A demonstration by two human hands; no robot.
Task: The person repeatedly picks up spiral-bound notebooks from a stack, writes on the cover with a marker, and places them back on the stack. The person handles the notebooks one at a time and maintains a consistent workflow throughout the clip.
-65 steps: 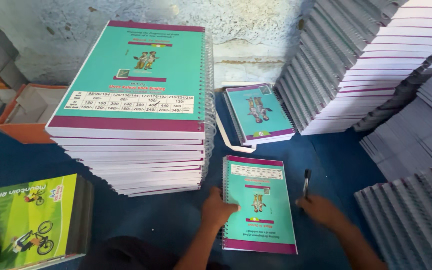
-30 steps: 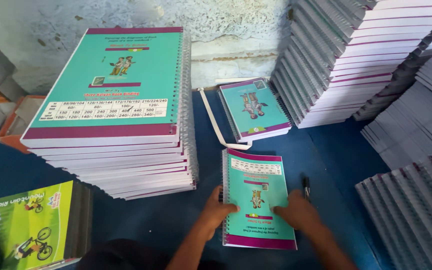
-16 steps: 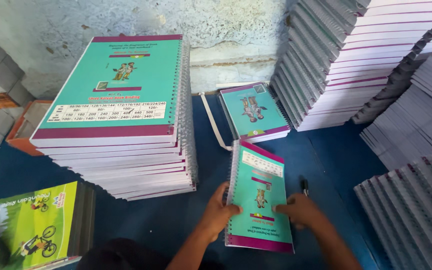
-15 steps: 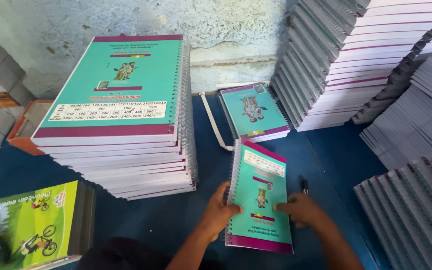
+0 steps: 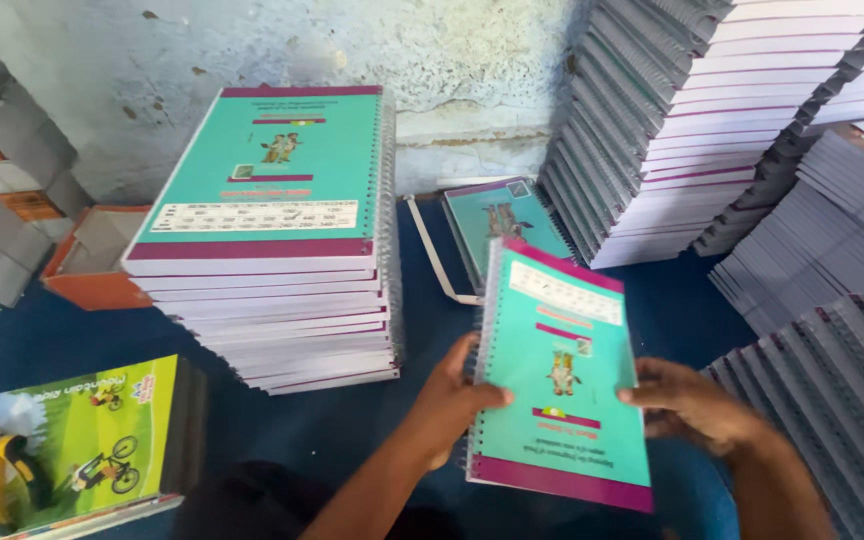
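Against a rough, mottled plaster wall [image 5: 432, 40] we work over a dark blue surface [image 5: 52, 340] crowded with stacks. Our left hand [image 5: 452, 400] and right hand [image 5: 697, 405] each close a grip on one side edge of a teal spiral notebook [image 5: 562, 375], which is lifted off the surface and tilted towards us, its wire coil running down the left edge and a magenta band across its lower cover. To the left stands a tall stack of matching notebooks [image 5: 272, 240], white page edges layered under glossy teal covers. Behind the held one, another teal notebook [image 5: 507, 225] lies flat beside a pale strap [image 5: 432, 255]. On the right rise slanted stacks [image 5: 672, 130] with grey coil spines, and more grey-spined piles [image 5: 832, 370] fan out nearby. A green-covered pile [image 5: 62, 450] with a cyclist picture sits at lower left, near an orange cardboard box [image 5: 92, 260]
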